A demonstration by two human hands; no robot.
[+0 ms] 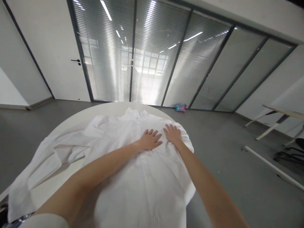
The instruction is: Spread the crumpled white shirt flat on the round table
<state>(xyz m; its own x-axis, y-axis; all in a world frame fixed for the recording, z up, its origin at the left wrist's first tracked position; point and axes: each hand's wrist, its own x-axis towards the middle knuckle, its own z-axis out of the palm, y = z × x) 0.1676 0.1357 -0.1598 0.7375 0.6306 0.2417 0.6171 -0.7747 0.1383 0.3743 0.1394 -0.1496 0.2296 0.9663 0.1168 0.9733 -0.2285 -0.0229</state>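
Across a round desk (pixel 104 110) lay a white shirt (pixel 142 177), collar (pixel 135 114) far, its length running toward the person — left hand (pixel 148 141) flat near the middle, right hand (pixel 173 134) nearer the right edge, fingers (pixel 151 132) spread, gripping nothing.

Open air lies above the shirt (pixel 142 180) between the left forearm (pixel 102 167) and right forearm (pixel 201 177), which bar a low sideways pass. Beyond the far edge of the surface (pixel 114 109), floor (pixel 213 136) reaches the glass wall (pixel 152 85).
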